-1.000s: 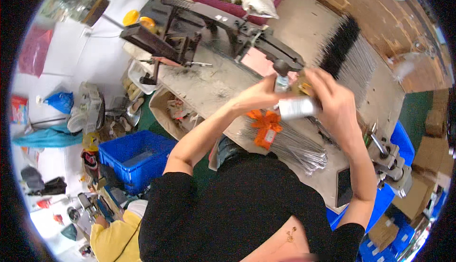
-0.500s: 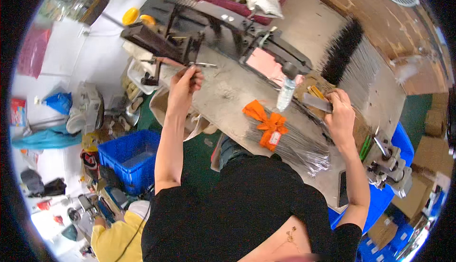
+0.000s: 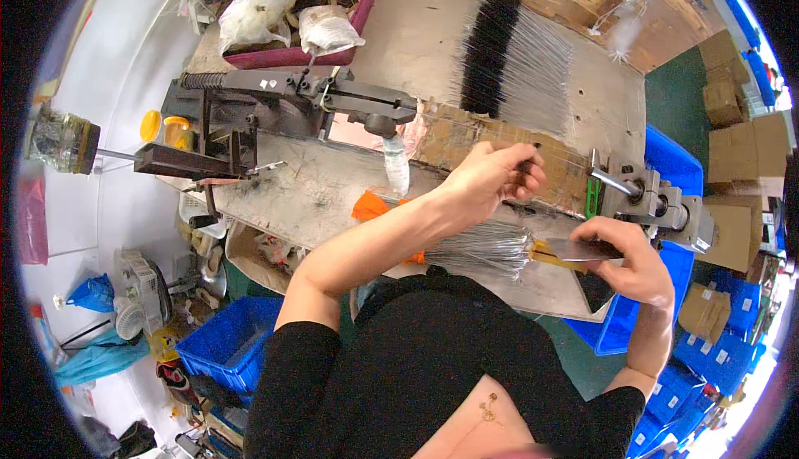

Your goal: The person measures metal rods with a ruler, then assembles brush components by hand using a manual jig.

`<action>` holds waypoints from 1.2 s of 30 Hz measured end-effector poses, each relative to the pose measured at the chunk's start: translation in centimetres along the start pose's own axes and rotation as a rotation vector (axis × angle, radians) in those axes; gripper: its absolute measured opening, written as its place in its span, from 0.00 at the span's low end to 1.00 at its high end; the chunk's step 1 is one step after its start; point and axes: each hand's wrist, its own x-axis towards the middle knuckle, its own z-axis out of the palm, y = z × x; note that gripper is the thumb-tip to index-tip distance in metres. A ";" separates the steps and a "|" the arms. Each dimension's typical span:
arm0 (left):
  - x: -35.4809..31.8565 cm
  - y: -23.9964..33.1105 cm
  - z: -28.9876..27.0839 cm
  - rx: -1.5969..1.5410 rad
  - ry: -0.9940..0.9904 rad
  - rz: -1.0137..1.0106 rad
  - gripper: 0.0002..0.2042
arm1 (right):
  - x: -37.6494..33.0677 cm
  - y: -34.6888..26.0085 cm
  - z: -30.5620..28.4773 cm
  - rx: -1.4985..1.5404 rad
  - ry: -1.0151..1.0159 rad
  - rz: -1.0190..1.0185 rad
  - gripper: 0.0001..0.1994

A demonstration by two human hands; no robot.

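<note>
Both hands are over the right half of the workbench (image 3: pixel 349 201). Left hand (image 3: pixel 491 178) reaches across the body, fingers curled in and pinched around something thin and dark near the wooden block (image 3: pixel 499 138); exactly what it grips is too small to tell. Right hand (image 3: pixel 628 259) sits lower and further right, fingers wrapped over a flat grey metal plate (image 3: pixel 583 249), thumb on top, the plate's edge pointing back toward the middle.

Sweeping from the left: a glass jar (image 3: pixel 62 138) sits at the far edge, then two yellow lids (image 3: pixel 162 126) beside a dark metal machine (image 3: pixel 275 114) with a long arm running across the bench. Behind it a red tray (image 3: pixel 325 47) holds clear plastic bags (image 3: pixel 258 9). A small clear bottle (image 3: pixel 395 163) stands just in front of the machine's arm. Below that, an orange tie (image 3: pixel 370 207) peeks out beside the left forearm, and a bundle of thin silver wires (image 3: pixel 478 251) lies along the near edge of the bench, its end close to the plate in the right hand.

Further back, a fan of black-tipped wires (image 3: pixel 516 51) is spread flat. At the right edge a metal spindle fixture (image 3: pixel 657 205) sits just above the right hand. Blue crates (image 3: pixel 225 351) stand on the floor.
</note>
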 end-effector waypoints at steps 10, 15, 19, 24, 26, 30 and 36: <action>-3.5 0.4 -3.8 0.126 0.435 0.481 0.13 | 15.6 1.8 3.2 -0.119 0.497 -0.380 0.20; -4.4 0.8 -4.0 0.086 0.426 0.435 0.15 | 16.1 -0.2 3.4 0.041 0.316 -0.230 0.17; -4.9 1.6 -4.0 0.114 0.333 0.332 0.19 | 16.7 0.7 2.2 0.090 0.219 -0.220 0.12; -4.6 2.6 -2.6 -0.116 0.223 0.317 0.27 | 16.4 1.6 1.1 0.212 0.080 -0.220 0.12; -4.8 3.3 -3.2 -0.241 0.094 0.270 0.31 | 15.0 1.0 1.0 0.055 0.322 -0.268 0.12; -5.6 3.8 -3.8 -0.325 0.015 0.272 0.35 | 13.1 -0.8 3.1 -0.432 0.631 -0.519 0.13; -6.2 3.6 -4.2 -0.427 -0.006 0.250 0.34 | 13.6 -1.2 5.3 -0.428 0.582 -0.491 0.14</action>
